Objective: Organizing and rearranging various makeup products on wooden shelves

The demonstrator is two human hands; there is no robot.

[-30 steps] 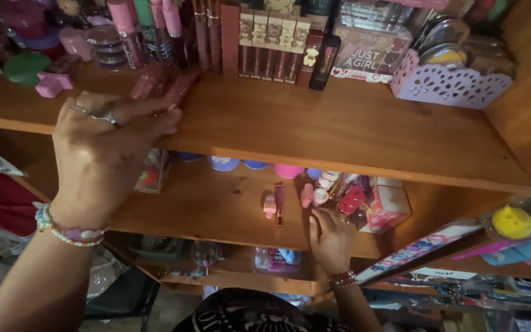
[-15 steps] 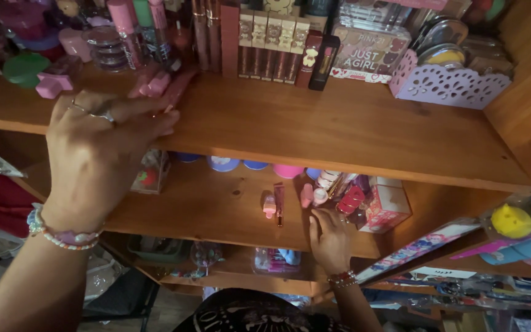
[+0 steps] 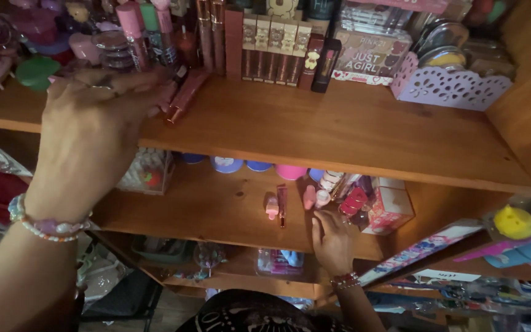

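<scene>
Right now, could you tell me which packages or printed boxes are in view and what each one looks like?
Palette box: back of the upper shelf, flat rectangle, pink and brown print.
Slim cartons: row standing left of it, tan and brown, small bear pictures.
Pink-and-white carton: middle shelf, beside the right hand.
Lilac cut-out tray: upper shelf, right end.

Warm orange-brown wooden shelf (image 3: 314, 132) everywhere. At 1 o'clock, a lilac plastic basket with lacy cut-out holes (image 3: 447, 88). Rose-gold lip gloss tube (image 3: 182, 97) at 11 o'clock, beside a green round lid (image 3: 37, 69). Pastel beaded bracelet (image 3: 44, 226) at 8, red beaded one (image 3: 343, 281) at 5, yellow duck toy (image 3: 514, 222) at 3.
</scene>
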